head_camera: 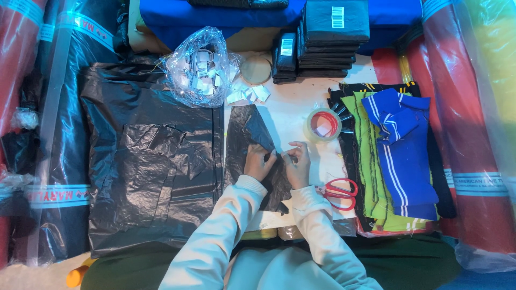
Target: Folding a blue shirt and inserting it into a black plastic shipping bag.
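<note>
Left hand (259,162) and right hand (297,164), fingers (269,156) pinched shut on black plastic bag (250,145); tape roll (322,125) just beyond, scissors (338,192) beside, on white table (293,102).

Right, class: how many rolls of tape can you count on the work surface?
1. The tape roll lies flat just beyond the right hand, left of the pile of blue and green knit pieces. Others may be hidden under the plastic or fabric.

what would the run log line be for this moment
left hand pinching black plastic sheet | right hand pinching same sheet | tape roll and red scissors at right, untouched
</note>
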